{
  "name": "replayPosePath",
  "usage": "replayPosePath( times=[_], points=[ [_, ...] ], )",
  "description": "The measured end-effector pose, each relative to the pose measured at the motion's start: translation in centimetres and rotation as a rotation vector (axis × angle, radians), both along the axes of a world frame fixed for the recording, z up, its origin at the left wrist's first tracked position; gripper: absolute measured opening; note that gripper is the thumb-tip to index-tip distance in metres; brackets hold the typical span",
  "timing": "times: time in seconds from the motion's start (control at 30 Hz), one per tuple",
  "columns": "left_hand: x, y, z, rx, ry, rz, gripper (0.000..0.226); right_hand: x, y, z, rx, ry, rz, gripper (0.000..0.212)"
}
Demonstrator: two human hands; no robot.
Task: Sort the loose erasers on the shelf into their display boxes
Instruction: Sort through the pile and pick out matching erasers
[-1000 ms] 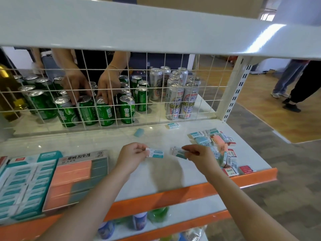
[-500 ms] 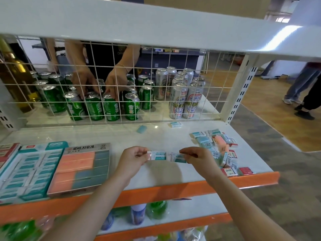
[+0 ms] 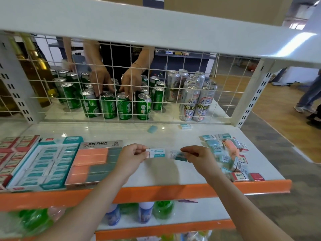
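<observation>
Left hand (image 3: 132, 158) pinches a small white-and-teal wrapped eraser (image 3: 157, 153) by its left end, thumb and fingers curled on it, held just above the white shelf board (image 3: 156, 173) with the orange front lip. Right hand (image 3: 198, 158) pinches a second teal-and-white wrapped eraser (image 3: 178, 155) by its right end; wrapper looks glossy and blurred (print not readable). The two erasers sit end to end in the air between the hands, near each other; cannot tell if they touch. To the right of the right hand lies a loose heap of mixed erasers (image 3: 229, 153), teal, orange-pink and red-labelled, spread toward the shelf's front edge. At left stand three open display boxes side by side: a red-and-white box (image 3: 12, 153) at the frame edge, a teal box of white-and-teal erasers (image 3: 46, 164), and a box of orange and grey-green block erasers (image 3: 94, 162) with Korean lettering on its lid flap. Two strays lie near the white wire grid (image 3: 121, 105): a bare pale-blue eraser (image 3: 152, 128) and a small teal-and-white boxed one (image 3: 185, 126). Behind the grid, another person's hands (image 3: 114, 82) rest on green drink cans (image 3: 124, 108).
</observation>
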State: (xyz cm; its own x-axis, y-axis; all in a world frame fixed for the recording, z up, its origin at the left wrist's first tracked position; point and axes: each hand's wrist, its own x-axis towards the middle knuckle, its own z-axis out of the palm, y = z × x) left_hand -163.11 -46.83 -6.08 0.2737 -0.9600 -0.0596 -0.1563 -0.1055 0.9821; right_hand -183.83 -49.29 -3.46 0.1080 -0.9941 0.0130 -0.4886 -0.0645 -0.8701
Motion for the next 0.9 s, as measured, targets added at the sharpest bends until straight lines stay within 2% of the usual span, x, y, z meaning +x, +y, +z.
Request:
replayPosePath(
  times=[0.13,0.27,0.67,0.9],
  points=[
    [2.7,0.6,0.4,-0.005,-0.077,0.013,0.018,2.9,0.2,0.2,0.0,-0.02,0.005,0.021],
    [6.3,1.3,0.8,-0.022,-0.156,0.03,0.012,6.8,0.5,0.2,0.007,-0.054,0.005,0.02],
    [19.9,3.1,1.2,-0.049,-0.265,0.081,0.014,20.2,1.3,-0.4,-0.009,-0.093,0.04,0.018],
    [25.9,4.8,1.1,-0.037,-0.376,0.07,0.017,26.4,1.7,-0.7,-0.017,-0.002,0.148,0.023]
  ],
)
